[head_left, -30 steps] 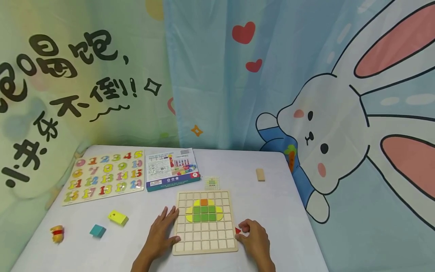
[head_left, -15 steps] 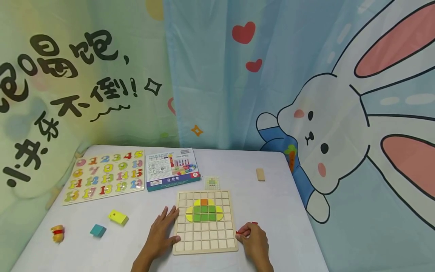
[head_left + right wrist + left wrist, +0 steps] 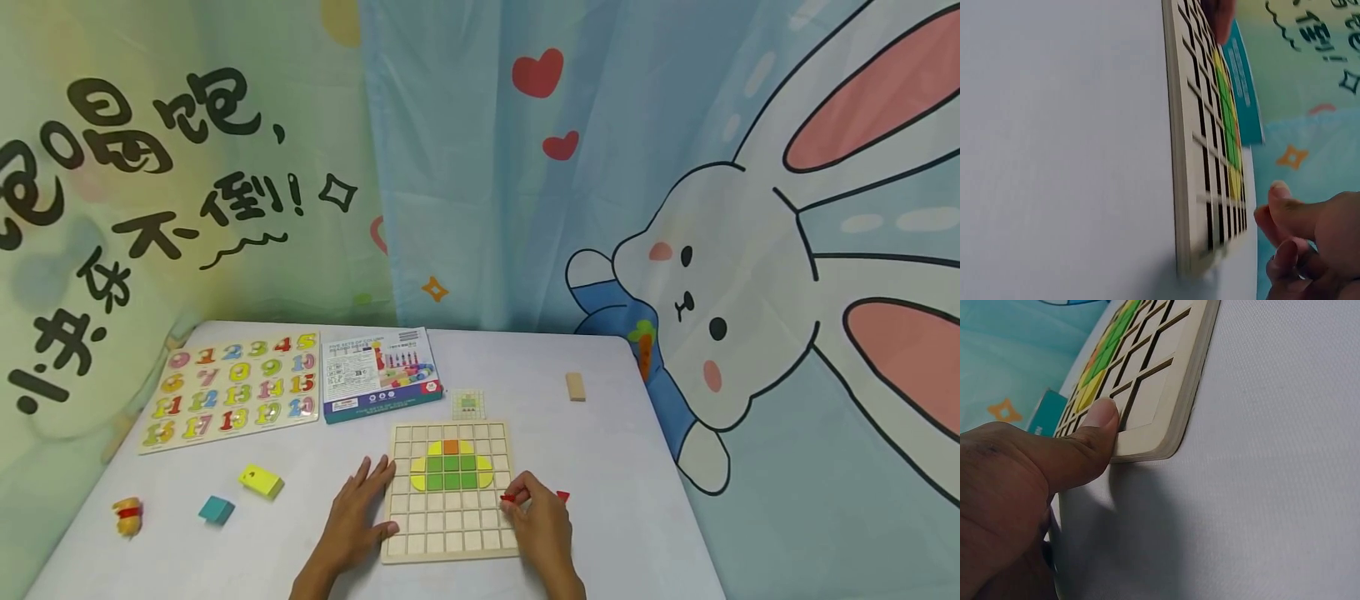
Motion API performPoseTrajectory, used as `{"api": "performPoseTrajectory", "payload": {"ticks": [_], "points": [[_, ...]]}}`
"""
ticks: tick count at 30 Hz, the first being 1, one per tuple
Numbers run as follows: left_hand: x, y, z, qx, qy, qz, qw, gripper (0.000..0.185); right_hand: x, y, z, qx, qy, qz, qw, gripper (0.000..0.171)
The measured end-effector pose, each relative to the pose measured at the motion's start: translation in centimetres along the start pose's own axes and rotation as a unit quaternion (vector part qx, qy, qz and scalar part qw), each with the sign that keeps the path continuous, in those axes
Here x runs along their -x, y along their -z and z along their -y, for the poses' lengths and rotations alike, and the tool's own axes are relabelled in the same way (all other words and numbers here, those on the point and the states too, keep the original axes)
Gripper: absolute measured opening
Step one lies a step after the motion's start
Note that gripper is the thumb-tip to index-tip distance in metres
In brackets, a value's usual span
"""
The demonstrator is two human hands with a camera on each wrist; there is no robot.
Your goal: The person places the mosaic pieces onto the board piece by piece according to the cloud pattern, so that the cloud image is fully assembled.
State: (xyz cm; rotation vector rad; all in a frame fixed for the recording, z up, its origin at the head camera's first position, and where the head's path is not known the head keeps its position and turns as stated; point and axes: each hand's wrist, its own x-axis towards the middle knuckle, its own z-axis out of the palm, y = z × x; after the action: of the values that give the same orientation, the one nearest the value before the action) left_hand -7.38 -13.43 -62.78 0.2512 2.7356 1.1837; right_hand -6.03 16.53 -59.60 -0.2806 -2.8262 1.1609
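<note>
A wooden grid board (image 3: pixel 452 544) lies on the white table with green tiles (image 3: pixel 452 480), yellow rounded tiles (image 3: pixel 484 478) and one orange tile (image 3: pixel 451 447) set in its upper half. My left hand (image 3: pixel 354 510) rests along the board's left edge, fingers extended; the left wrist view shows its thumb (image 3: pixel 1099 419) on the frame by a corner. Over the right edge of the board, my right hand (image 3: pixel 542 523) pinches a small red tile (image 3: pixel 507 498) between thumb and fingertips. That tile does not show in the right wrist view. A second red tile (image 3: pixel 562 496) lies just right of this hand.
A small pattern card (image 3: pixel 468 404) lies beyond the board. Farther left are a box (image 3: pixel 378 375) and a number puzzle (image 3: pixel 232 387). A yellow block (image 3: pixel 261 481), a teal block (image 3: pixel 216 509) and a bear figure (image 3: pixel 127 516) sit at left, a wooden block (image 3: pixel 575 387) at back right.
My right hand has picked up a red tile beside the board and carried it left over the board's right edge. A second red tile has come into view. The left hand stays put.
</note>
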Motion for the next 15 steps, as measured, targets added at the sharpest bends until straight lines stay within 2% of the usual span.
{"api": "performPoseTrajectory", "payload": {"ticks": [6, 11, 15], "points": [[0.0, 0.0, 0.0, 0.004, 0.002, 0.001, 1.0000, 0.092, -0.1, -1.9, 1.9, -0.003, 0.042, 0.038, 0.998, 0.024], [-0.1, -0.2, 0.3, 0.007, 0.003, -0.001, 1.0000, 0.092, -0.4, -3.6, 3.0, 0.004, 0.081, 0.080, 0.993, 0.020], [-0.3, -0.3, 0.6, 0.008, 0.001, -0.004, 1.0000, 0.092, -0.6, -4.5, 3.8, -0.011, 0.109, 0.101, 0.989, 0.018]]}}
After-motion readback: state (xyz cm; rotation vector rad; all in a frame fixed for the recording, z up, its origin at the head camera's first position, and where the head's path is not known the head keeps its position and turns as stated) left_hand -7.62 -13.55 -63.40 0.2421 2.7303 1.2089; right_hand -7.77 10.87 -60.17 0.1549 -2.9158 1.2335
